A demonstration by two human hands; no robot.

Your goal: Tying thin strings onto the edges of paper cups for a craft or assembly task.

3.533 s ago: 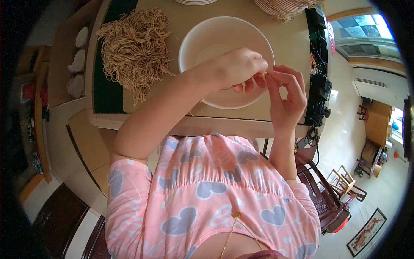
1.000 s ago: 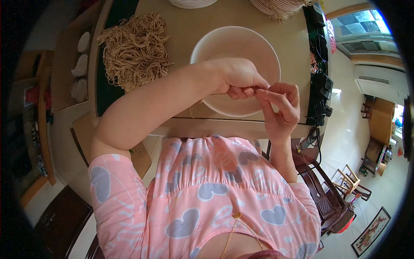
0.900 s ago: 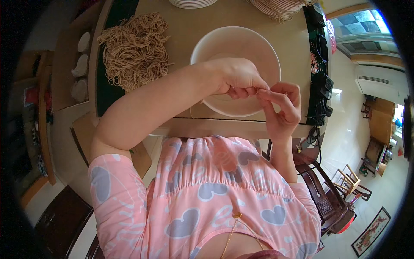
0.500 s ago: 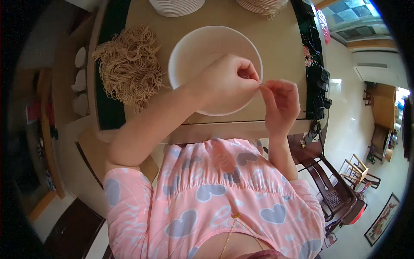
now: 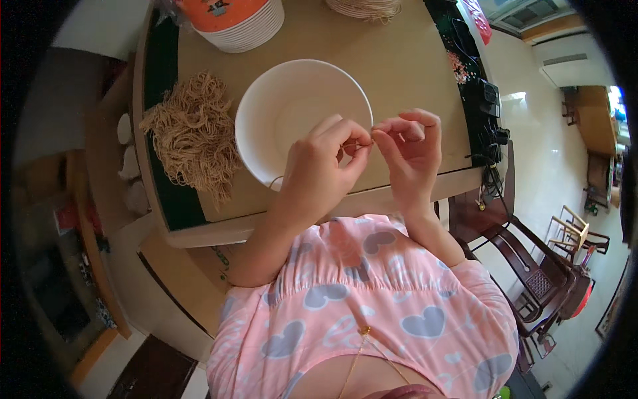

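Observation:
Over the near right rim of a large white bowl (image 5: 302, 86), my two hands meet at the fingertips. My left hand (image 5: 322, 163) is closed, its thumb and fingers pinching a thin tan cord. A loop of that cord (image 5: 275, 181) shows at the bowl's near rim beside my left wrist. My right hand (image 5: 411, 149) pinches with thumb and forefinger at the same spot, its other fingers curled loosely. The bit of cord between the fingertips is very small and partly hidden. A tangled heap of tan cord (image 5: 191, 133) lies left of the bowl.
A stack of white bowls with an orange outside (image 5: 242, 33) stands at the far left of the table (image 5: 419, 86). Another tan cord bundle (image 5: 365, 8) is at the far edge. Black devices and cables (image 5: 490, 133) line the right side. A dark chair (image 5: 531, 279) stands beyond.
My left hand has drawn back from over the bowl to its near right rim, palm turned more sideways. Both hands still meet at the fingertips. The whole view has shifted and tilted slightly.

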